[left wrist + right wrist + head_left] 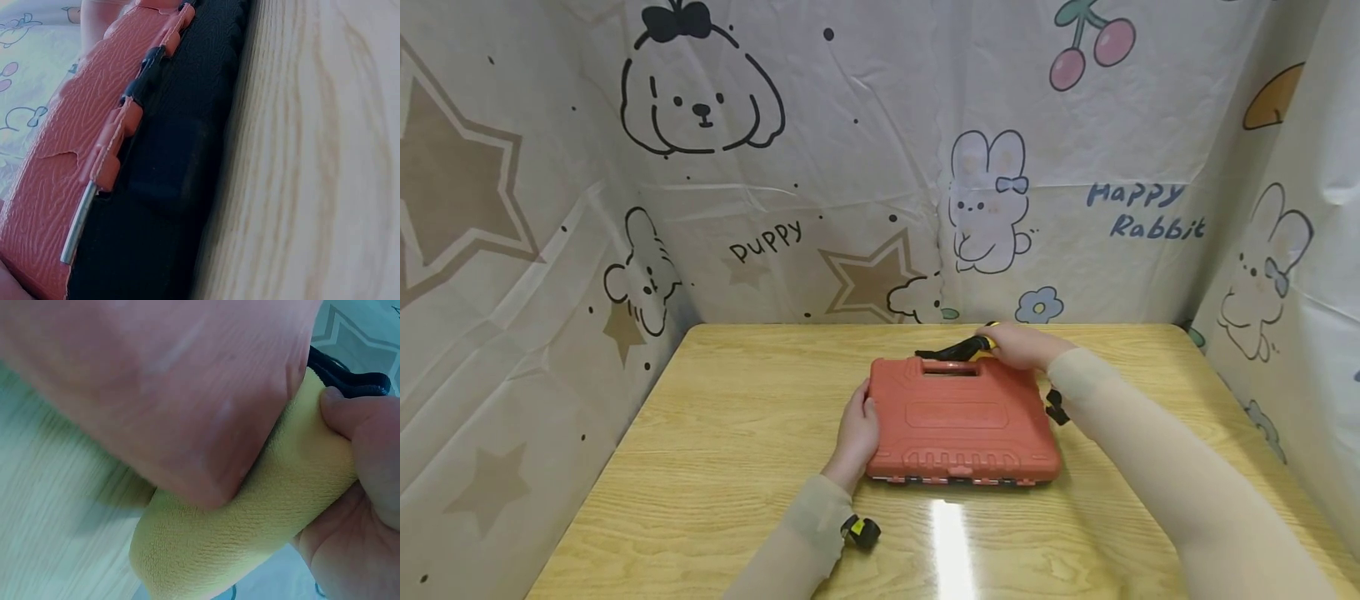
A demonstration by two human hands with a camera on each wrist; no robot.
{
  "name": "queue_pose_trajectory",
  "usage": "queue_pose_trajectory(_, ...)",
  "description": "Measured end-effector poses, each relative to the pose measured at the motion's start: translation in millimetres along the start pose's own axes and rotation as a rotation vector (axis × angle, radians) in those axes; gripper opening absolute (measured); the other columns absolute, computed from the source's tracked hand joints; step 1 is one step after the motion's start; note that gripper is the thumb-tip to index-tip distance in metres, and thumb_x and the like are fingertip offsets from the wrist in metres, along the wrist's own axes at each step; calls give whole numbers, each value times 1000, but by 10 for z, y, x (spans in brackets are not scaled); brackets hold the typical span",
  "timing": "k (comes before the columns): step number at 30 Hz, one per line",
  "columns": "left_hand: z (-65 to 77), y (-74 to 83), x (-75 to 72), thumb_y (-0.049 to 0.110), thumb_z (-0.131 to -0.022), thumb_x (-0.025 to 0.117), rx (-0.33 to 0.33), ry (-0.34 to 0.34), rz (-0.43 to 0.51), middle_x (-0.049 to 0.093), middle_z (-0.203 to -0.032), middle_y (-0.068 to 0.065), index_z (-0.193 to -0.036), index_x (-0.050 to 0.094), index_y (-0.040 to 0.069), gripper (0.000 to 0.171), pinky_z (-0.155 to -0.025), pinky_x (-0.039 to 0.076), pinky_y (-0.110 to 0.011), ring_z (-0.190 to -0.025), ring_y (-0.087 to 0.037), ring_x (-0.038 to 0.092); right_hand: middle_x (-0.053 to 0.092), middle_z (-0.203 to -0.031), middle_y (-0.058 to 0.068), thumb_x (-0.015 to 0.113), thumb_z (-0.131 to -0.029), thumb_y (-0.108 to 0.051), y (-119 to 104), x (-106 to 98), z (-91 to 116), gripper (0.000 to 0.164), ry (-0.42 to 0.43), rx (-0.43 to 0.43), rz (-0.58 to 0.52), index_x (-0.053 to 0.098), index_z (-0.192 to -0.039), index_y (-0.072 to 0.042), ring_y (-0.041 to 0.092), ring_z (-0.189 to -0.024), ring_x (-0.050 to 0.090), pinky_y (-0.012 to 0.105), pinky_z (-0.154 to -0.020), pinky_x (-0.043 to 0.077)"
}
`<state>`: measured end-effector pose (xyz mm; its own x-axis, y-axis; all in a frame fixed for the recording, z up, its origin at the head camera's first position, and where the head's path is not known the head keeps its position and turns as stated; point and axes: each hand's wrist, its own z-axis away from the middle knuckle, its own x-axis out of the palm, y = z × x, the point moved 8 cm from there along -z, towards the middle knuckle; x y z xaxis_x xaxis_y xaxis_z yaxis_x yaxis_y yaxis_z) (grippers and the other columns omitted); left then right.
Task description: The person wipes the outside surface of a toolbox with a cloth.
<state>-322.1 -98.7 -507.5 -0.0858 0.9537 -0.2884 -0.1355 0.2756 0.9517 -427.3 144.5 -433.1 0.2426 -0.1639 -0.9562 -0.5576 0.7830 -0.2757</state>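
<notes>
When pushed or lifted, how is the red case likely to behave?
The red case looks stiff, judging by its ribbed, moulded shell. Lying flat on the table, it would probably slide rather than roll or tip. The hinges along its near edge suggest it may swing open if unlatched.

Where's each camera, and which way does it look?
Head: on the head, looking forward and down at a red case; shows left hand, right hand, both sleeves.
Left wrist: worn there, looking along the case's hinged edge; skin shows at lower left.
Right wrist: worn there, looking at a yellow cloth item; the right hand grips it.
Head and left wrist both show the case.
</notes>
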Motion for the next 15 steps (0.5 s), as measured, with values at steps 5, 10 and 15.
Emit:
queue_pose_trajectory(5,8,8,-2,12,-113,31,-2,-2,9,32,-165,-22,-161,30,1,49,-126,25,-56,-154,-40,27,70,-121,22,53,-96,5,94,-13,88,36,-6,46,11,63,-131,1,40,-117,65,56,-106,50)
queue_pose_trajectory(10,-8,4,-7,13,-113,31,5,0,6,33,-165,-23,-161,30,0,49,-126,25,-56,-154,-40,28,68,-126,24,54,-95,6,202,0,162,38,1,58,43,61,-133,5,43,-123,62,57,-110,47)
queue_pose_trajectory(15,-6,0,-6,13,-113,31,1,-2,9,32,-165,-22,-161,29,1,50,-126,25,-56,-154,-39,27,66,-131,27,54,-95,6,273,5,231,41,2,71,37,59,-136,8,45,-126,60,57,-111,47)
